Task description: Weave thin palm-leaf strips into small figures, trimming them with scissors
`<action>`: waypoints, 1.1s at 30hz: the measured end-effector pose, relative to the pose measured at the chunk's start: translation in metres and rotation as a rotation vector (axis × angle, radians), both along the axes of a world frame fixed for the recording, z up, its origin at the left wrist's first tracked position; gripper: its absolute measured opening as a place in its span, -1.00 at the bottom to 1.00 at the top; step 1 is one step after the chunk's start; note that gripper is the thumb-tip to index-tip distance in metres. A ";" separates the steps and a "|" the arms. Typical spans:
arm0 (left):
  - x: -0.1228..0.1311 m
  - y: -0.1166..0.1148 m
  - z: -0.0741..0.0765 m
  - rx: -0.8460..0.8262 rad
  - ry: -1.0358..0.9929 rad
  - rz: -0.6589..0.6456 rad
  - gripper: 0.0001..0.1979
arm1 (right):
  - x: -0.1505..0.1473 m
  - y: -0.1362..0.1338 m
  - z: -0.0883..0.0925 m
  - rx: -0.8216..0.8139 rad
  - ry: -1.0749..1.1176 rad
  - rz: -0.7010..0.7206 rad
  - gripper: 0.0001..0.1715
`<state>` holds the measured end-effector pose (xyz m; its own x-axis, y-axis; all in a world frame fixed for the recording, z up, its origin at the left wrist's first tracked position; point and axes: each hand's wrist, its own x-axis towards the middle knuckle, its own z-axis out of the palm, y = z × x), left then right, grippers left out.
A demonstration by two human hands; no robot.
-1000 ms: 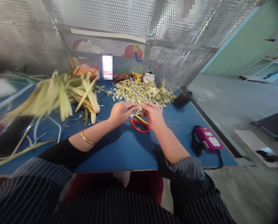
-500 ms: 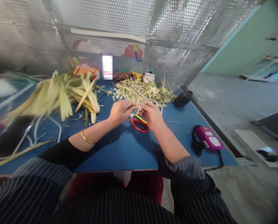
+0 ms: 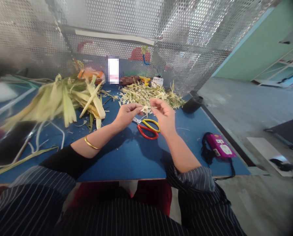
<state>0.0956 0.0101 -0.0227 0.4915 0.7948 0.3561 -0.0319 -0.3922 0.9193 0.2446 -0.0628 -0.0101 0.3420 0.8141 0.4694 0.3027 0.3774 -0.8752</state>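
My left hand is pinched on a small pale strip of corn husk between thumb and fingertips. Beside it, my right hand has its thumb and fingers a little apart, close to the strip's right end. Just below the hands lie scissors with one red and one yellow handle, flat on the blue table. Behind the hands spreads a pile of shredded husk, which partly blends with the strip.
Whole husk leaves lie at the left, near an orange packet. At the right are a black cylinder and a purple box with a black strap. A perforated metal screen stands behind the table.
My hands have drawn apart from each other, and my right thumb and fingers have spread from their pinch. More of the scissors' yellow handle shows. The scissors lie where they were.
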 end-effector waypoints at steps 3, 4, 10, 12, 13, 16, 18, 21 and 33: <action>0.001 0.000 0.000 -0.135 -0.019 -0.097 -0.73 | -0.001 -0.003 0.003 0.006 -0.157 0.083 -0.75; 0.001 -0.001 0.000 -0.181 -0.020 -0.120 -0.71 | -0.001 -0.003 0.003 -0.010 -0.169 0.099 -0.75; 0.003 -0.005 -0.001 -0.394 0.005 -0.191 -0.69 | -0.004 0.002 -0.003 -0.138 -0.055 0.030 -0.93; 0.004 -0.006 -0.002 -0.422 -0.003 -0.175 -0.69 | -0.005 0.003 -0.004 -0.151 -0.006 0.009 -0.93; 0.004 -0.006 -0.002 -0.425 -0.016 -0.160 -0.71 | -0.005 0.003 -0.004 -0.155 0.015 -0.001 -0.92; 0.005 -0.006 -0.003 -0.406 -0.057 -0.121 -0.78 | -0.005 0.003 -0.003 -0.168 0.046 -0.021 -0.89; 0.005 -0.007 -0.002 -0.411 -0.076 -0.095 -0.82 | -0.005 0.003 -0.003 -0.180 0.049 -0.021 -0.90; 0.005 -0.009 -0.001 -0.463 -0.083 -0.088 -0.83 | -0.005 0.003 -0.004 -0.194 0.055 -0.033 -0.89; 0.002 0.003 -0.004 -0.553 -0.157 -0.029 -0.77 | 0.014 0.003 -0.012 -0.379 -0.635 -0.021 -0.82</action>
